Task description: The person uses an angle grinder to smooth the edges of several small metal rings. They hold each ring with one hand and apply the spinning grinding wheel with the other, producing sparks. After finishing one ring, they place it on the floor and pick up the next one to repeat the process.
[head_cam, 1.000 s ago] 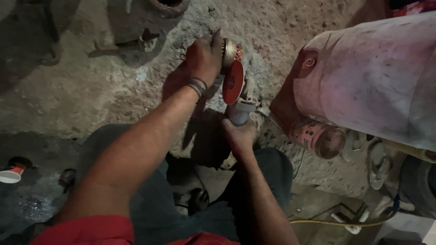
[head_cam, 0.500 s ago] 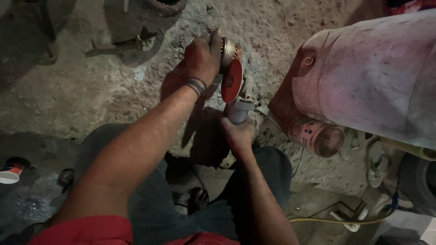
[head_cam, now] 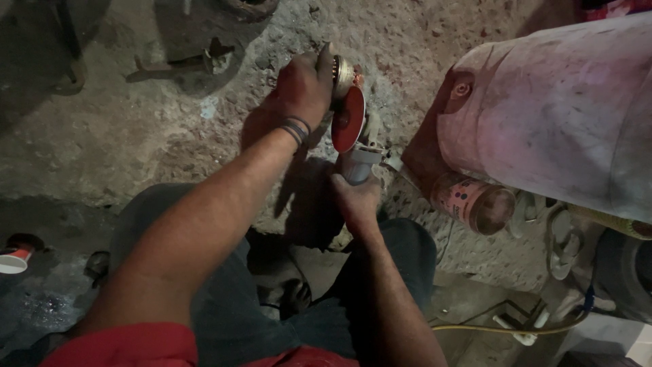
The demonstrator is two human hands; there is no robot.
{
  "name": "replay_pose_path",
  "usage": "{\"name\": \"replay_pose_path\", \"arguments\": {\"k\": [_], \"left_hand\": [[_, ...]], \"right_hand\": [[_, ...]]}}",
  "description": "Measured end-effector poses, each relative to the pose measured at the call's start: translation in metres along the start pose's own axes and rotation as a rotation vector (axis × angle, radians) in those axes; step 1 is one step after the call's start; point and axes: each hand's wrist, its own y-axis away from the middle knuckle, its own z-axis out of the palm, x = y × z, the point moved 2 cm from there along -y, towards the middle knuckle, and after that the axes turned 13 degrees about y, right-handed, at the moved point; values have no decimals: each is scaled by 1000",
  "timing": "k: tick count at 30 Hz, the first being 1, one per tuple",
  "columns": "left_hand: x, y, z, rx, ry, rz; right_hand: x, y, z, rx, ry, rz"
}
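Your left hand (head_cam: 305, 85) is closed over a small brass-coloured round part (head_cam: 341, 68) and holds it against the red disc (head_cam: 348, 119) of an angle grinder (head_cam: 358, 153). Dark bands circle that wrist. Your right hand (head_cam: 358, 200) is clamped on the grinder's pale grey body just below the disc, so your two hands sit close together, one above the other, with the tool between them. All of this is low over the rough concrete floor (head_cam: 136, 136), near the middle of the view, just beyond your knees in dark trousers.

To the right, just beside the grinder, lies a large pale drum (head_cam: 564, 115) with a reddish end. Tucked under its lower edge is a pink cylindrical can (head_cam: 472, 202) lying on its side, its label dotted with dark marks too small to read. A yellowish cable (head_cam: 502, 329) runs along the floor at lower right. At the far left edge stands a small red-and-white cup (head_cam: 13, 259).
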Motion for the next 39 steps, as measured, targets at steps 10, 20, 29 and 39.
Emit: {"name": "replay_pose_path", "arguments": {"k": [10,20,29,39], "left_hand": [[0,1,-2,45,8,81],[2,3,-4,41,-28,87],[5,2,-6,-13,-6,104],[22,-2,-7,-21,115,53]], "right_hand": [[6,-7,5,120,-17,-209],[2,-7,7,141,24,-142],[12,-15,8,221,41,-184],[5,8,-17,61,-562,-271]]}}
